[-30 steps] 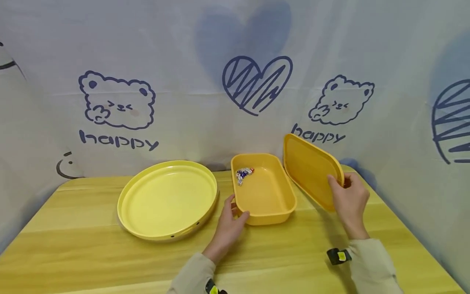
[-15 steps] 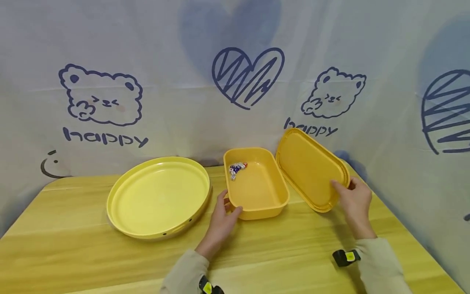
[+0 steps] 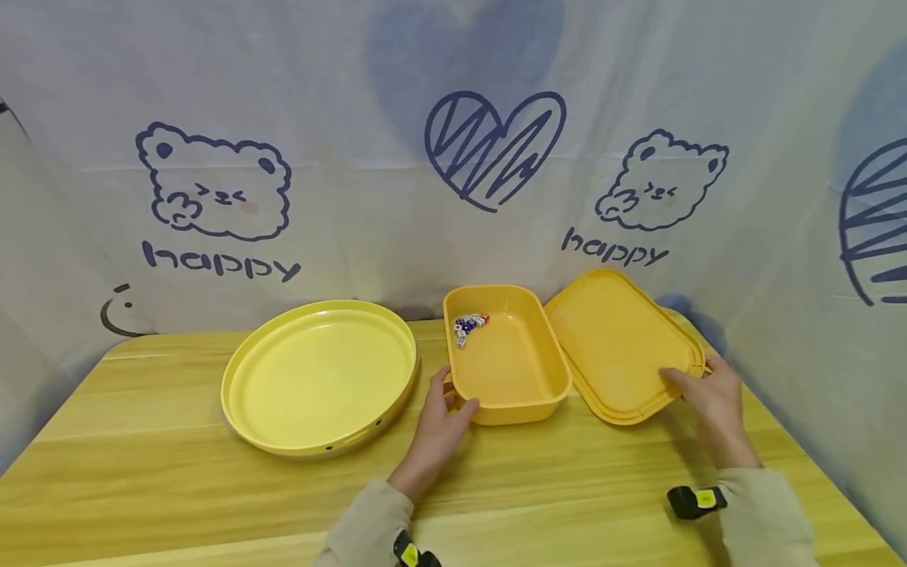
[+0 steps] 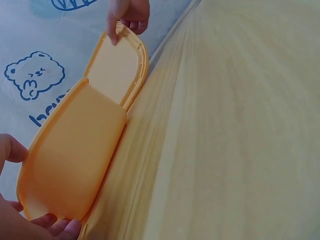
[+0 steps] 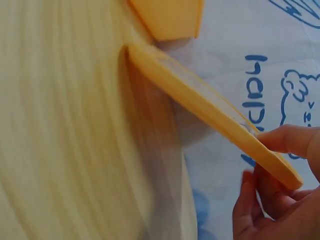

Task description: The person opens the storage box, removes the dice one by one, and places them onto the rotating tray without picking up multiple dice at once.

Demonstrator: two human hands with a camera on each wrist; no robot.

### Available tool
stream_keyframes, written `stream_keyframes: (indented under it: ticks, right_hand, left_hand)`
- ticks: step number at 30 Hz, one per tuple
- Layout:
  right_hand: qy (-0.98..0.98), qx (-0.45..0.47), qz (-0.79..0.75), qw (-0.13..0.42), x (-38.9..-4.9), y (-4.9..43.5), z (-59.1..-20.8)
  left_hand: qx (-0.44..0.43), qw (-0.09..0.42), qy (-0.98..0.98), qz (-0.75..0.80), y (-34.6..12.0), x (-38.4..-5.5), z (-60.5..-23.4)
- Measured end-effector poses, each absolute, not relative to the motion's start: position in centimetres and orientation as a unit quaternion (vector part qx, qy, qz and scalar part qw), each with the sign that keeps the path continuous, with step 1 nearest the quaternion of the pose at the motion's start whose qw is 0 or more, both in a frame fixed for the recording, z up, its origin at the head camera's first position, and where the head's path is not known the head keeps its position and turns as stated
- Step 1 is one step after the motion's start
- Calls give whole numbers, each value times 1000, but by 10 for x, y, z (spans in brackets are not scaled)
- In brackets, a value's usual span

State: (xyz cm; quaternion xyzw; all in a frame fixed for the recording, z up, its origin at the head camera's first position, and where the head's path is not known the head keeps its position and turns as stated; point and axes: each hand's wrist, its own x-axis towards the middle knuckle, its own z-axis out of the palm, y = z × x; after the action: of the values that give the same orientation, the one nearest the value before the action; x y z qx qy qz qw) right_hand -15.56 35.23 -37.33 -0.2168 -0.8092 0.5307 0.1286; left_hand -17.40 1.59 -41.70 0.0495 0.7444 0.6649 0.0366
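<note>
An orange-yellow plastic box (image 3: 506,374) sits on the table without its cover, several small dice (image 3: 468,327) gathered near its far left corner. My left hand (image 3: 441,417) holds the box at its near left corner, thumb on the rim and fingers round the side. In my right hand (image 3: 712,402) is the matching lid (image 3: 623,346), pinched at its right edge with the thumb on its upper face. The lid slants beside the box; in the right wrist view its lower edge meets the table and its held edge is raised.
To the left of the box stands a large round yellow tray (image 3: 322,378) with a raised rim. A pale cloth (image 3: 368,236) printed with bears and hearts hangs behind the wood-grain table (image 3: 234,504).
The lid has tipped from nearly upright to a lower slant, its inner face now turned up. My right hand has moved right and down with it. My left hand stays on the box.
</note>
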Motion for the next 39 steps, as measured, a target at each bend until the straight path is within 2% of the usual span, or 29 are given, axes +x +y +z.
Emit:
stream_keyframes:
  ticks: [5,12,17,31,35,39]
  right_hand:
    - [-854,-217,463,101,-152,362,-380]
    - [-896,-191,399,-34,-151,375,-384]
    - [-919,-161,353,-76,-155,379,-383]
    - [-930,-118,342,-67,-156,368,-378]
    - [-931,-109,345,-53,-156,361,-376]
    - [-935,-101,339,-12,-156,355,-376]
  left_hand:
    - [53,35,744,666,16,-173,-417]
    - [51,38,744,665,15,-172,-417]
    - [48,34,747,662,14,-172,-417]
    - [9,24,751,659,9,-170,-412]
    - [17,3,758,653,5,-164,-400]
    - [67,-41,804,590,-11,-155,-386]
